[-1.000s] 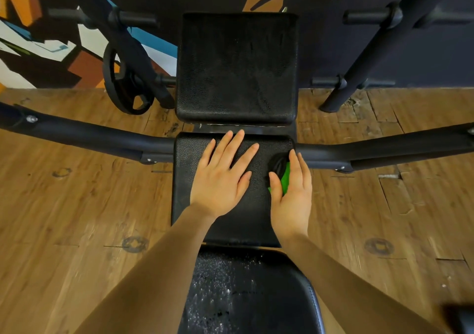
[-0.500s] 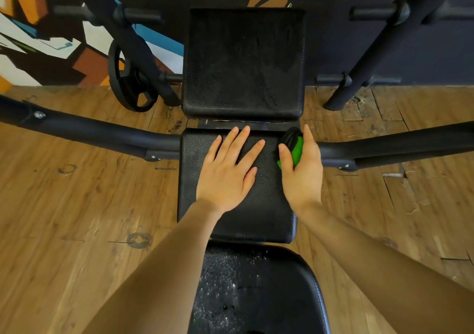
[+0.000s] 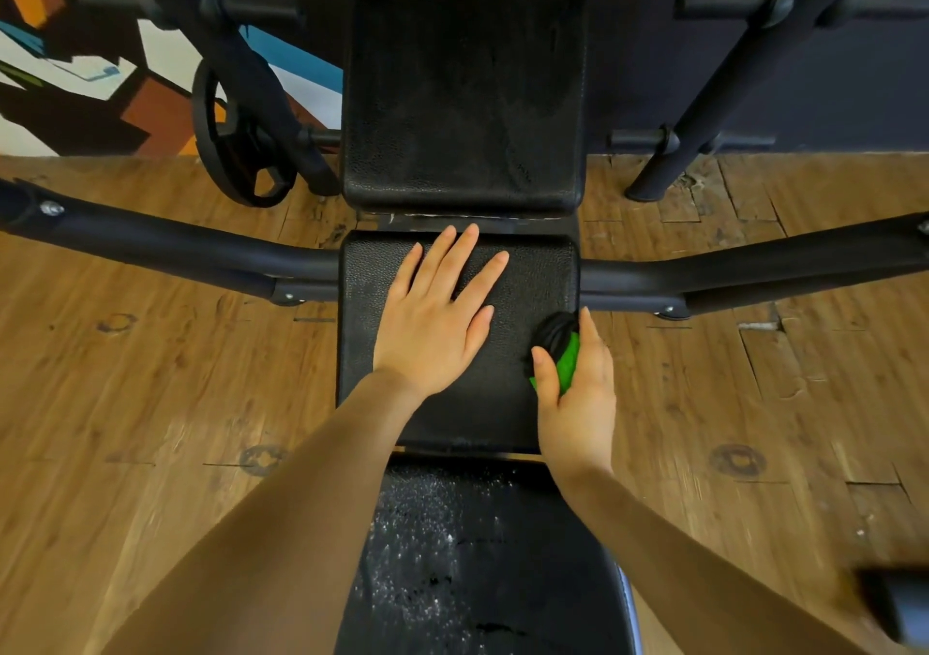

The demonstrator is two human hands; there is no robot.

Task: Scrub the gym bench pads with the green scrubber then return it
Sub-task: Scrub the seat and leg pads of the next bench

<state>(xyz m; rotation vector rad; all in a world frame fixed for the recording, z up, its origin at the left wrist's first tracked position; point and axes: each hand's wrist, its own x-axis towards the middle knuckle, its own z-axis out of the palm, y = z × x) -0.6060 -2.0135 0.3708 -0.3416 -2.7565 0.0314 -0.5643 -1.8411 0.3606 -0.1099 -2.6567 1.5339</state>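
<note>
Head view. Wooden floor (image 3: 151, 403) lies open at 9 and 3 o'clock of the bench. Upper pad (image 3: 465, 96), at 12 o'clock, stands against the dark wall; a narrow gap separates it from the middle pad (image 3: 528, 272). Lower pad (image 3: 492, 554), at 6 o'clock, carries white specks and is cut off by the bottom border. Black frame bars (image 3: 176, 252) run out from the middle pad toward 9 and 3 o'clock, both cut off at the borders. Weight plate (image 3: 236, 152), at 10 o'clock, is partly hidden behind an upright. Left hand (image 3: 437, 322) lies flat on the middle pad, fingers straight and spread. Right hand (image 3: 578, 398) curls around the green scrubber (image 3: 565, 358) at that pad's right edge; the scrubber's underside is hidden. A blurred dark object at 5 o'clock cannot be identified.
</note>
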